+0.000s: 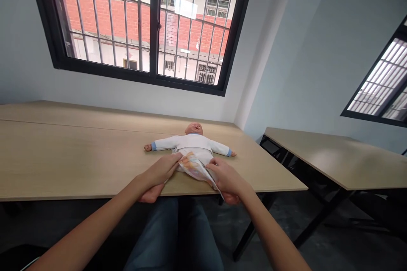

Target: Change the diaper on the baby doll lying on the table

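A baby doll [193,140] in a white top with blue cuffs lies on its back, arms spread and head away from me. Between its legs a patterned diaper [194,167] is partly lifted at the front. My left hand [165,168] is closed at the diaper's left edge by the doll's hip; its fingertips are partly hidden. With thumb and fingers pinched, my right hand [221,173] grips the diaper's right edge. The doll's feet show below my wrists at the table edge.
The doll lies on a light wooden table [79,156], close to its front edge. A barred window [152,21] is in the wall behind. To the right, across a gap, stands a second table [330,152]. My legs [178,237] are below the front edge.
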`<state>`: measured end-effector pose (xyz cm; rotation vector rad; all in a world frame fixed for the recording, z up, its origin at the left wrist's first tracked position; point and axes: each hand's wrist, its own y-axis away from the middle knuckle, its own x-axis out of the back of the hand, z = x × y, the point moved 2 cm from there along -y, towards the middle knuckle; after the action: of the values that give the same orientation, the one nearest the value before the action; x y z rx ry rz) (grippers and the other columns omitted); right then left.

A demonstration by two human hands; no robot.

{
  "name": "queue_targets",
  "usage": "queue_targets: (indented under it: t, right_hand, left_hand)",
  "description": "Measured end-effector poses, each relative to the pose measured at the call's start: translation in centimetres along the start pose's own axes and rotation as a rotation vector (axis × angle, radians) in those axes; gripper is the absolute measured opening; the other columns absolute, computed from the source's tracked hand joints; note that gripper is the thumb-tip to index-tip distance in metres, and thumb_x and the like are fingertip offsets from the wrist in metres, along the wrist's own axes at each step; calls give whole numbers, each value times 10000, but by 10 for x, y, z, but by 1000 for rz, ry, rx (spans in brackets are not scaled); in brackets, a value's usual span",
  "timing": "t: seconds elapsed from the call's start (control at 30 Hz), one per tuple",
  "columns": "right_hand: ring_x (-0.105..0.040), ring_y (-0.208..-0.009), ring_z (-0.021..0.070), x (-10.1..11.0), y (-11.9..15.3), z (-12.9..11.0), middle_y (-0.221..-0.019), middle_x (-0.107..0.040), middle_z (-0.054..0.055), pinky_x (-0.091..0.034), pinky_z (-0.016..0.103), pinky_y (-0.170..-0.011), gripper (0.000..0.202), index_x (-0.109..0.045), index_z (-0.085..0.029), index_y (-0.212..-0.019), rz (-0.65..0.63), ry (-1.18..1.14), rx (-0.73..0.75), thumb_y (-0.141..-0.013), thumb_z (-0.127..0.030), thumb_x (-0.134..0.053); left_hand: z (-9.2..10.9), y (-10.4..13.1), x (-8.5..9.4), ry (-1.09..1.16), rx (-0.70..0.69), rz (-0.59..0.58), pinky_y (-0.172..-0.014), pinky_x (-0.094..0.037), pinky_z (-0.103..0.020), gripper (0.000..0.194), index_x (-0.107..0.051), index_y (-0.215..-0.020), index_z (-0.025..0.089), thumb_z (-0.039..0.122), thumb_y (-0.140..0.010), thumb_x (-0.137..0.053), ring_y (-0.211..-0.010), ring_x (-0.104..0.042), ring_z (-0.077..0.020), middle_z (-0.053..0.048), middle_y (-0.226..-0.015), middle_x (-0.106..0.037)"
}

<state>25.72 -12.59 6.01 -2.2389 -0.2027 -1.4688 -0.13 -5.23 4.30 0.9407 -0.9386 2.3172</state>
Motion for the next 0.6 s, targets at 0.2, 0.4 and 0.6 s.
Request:
queue_targets:
  t: [0.2, 0.4, 0.6]
  right_hand:
    - [-380, -1324, 315, -5, 10, 9, -1445, -405, 107, -363, 416, -1089, 913, -536, -238, -1350, -116, -41, 15, -499, -252, -865]
    - [-550, -1140, 245, -14, -2, 26, -1276, -570, 118, -438, 385, -1015, 488, -591, -182, -1253, 163, -226, -85, -788, -316, -660]
    - [-566, -1168, 223, -21, -41, 22, -1250, -627, 114, -407, 357, -1057, 406, -579, -160, -1279, 322, -281, 59, -908, -248, -440]
  left_hand:
    - [-19, -3, -5, 109, 50, 103, -964, -452, -329, 304, -514, -1119, 220, 424, -965, -348, -1026, -588, -220, -77, -1146, -617]
    - [-29, -12, -9, 235, 76, 215, -978, -453, -324, 280, -498, -1055, 215, 442, -960, -365, -1053, -563, -203, -70, -1130, -590]
    - [-28, -30, -8, 173, 23, 177, -881, -472, -317, 205, -450, -968, 226, 396, -971, -335, -924, -568, -189, -46, -989, -578]
